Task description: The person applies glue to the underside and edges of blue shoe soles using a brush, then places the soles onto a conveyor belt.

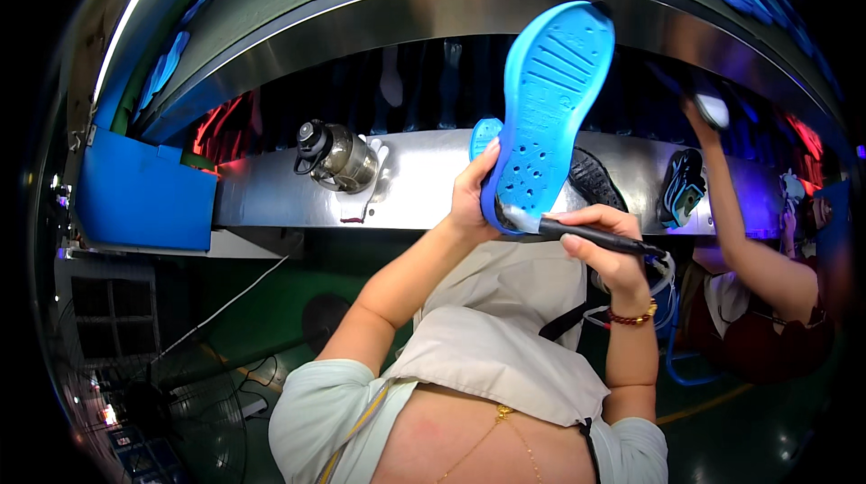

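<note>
Blue moulded sole (557, 87), tilted up before me with its toe end pointing away and its heel end close: it stands above the near edge of the steel ledge (415, 206), patterned face toward my eyes, presumably so the heel rim lies within easy reach of both hands. My left hand (473, 197) is curled around the left side of the heel, likely to steady it; I cannot tell how the fingers behind it sit. My right hand (606, 248) is nearly closed, pinching a black pen-shaped tool (595, 236) between thumb and fingers, much as 1 would hold a pencil, perhaps for fine control. Its pale tip (518, 218) is at the heel; whether it's bristle, I cannot make out. Behind the sole, 1 smaller blue piece (485, 134) and 1 black sole (595, 179) rest on the ledge. A bottle (339, 157) stands farther left, apparently out of my elbows' way.
</note>
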Tool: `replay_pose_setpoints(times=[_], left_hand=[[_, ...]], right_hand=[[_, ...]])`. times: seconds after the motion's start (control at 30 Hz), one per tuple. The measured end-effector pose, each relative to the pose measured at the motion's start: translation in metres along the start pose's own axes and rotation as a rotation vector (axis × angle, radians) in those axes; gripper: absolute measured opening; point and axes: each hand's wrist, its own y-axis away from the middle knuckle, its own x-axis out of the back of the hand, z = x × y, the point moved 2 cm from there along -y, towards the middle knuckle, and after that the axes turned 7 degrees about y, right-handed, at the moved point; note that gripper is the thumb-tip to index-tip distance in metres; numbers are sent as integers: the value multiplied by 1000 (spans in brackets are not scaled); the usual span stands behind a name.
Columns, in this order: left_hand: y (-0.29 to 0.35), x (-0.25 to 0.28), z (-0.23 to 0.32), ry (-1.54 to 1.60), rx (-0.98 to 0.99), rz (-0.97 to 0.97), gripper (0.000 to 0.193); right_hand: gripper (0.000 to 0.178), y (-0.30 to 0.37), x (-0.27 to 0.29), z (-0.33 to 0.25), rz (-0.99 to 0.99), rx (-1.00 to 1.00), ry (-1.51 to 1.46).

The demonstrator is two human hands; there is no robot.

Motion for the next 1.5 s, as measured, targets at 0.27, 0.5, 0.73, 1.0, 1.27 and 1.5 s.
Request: replay_pose_setpoints(times=[0.27,0.5,0.73,1.0,1.27,1.5], left_hand=[[-1,-11,12,-80,429,56,51],[5,-9,20,-328,759,228,58],[15,-5,33,-442,772,222,61],[25,3,45,-471,684,421,64],[26,31,60,-350,518,267,62],[-1,39,-15,199,234,-3,83]], right_hand=[[21,-13,10,-13,-268,285,354],[20,-19,25,-35,-433,313,433],[18,-20,34,-45,-443,295,462],[22,-8,41,-22,-372,284,453],[21,12,35,-24,-273,216,476],[18,-12,18,13,153,41,334]])
